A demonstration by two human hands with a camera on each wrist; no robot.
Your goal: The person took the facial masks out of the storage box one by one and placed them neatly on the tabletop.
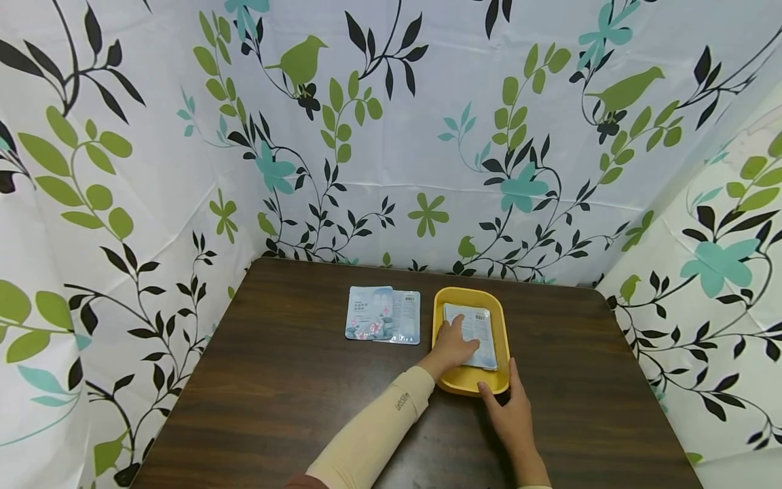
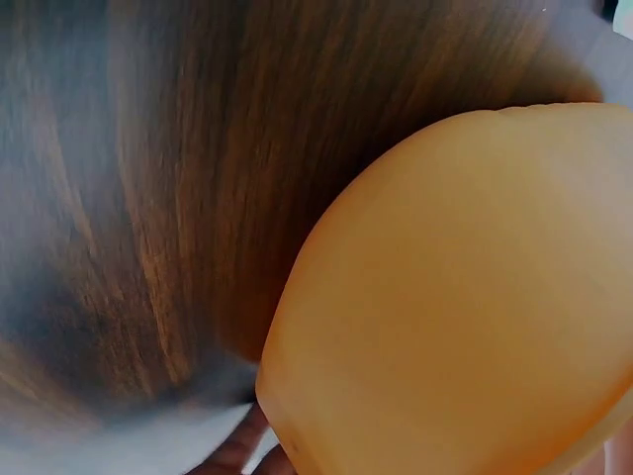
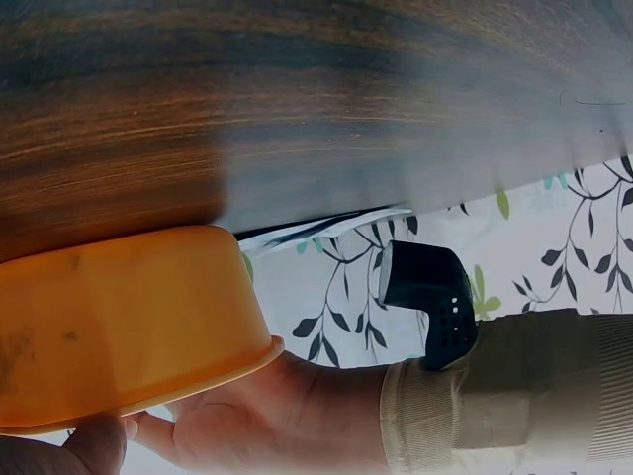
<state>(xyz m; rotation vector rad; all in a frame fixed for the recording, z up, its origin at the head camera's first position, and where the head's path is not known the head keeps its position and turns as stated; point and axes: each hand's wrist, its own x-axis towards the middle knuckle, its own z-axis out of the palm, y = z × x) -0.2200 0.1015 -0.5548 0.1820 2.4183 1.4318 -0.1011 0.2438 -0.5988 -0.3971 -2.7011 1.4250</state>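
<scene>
Tray [image 1: 458, 382], yellow with rounded corners, sits on the brown worktop [image 1: 269, 380] holding a stack of flat pale-blue packets [image 1: 485, 333], top one print side up, barcode near its far edge. Left grip [image 1: 454, 343] reaches over the rim onto the stack, thumb and forefinger apart; right grip [image 1: 510, 405] touches the tray's near-right corner, thumb and fingers spread. Just left of the tray, on the worktop, a flowered packet [image 1: 369, 311] with pink blooms and dark lettering partly overlaps a barcoded packet [image 1: 407, 316], also pale blue.
</scene>
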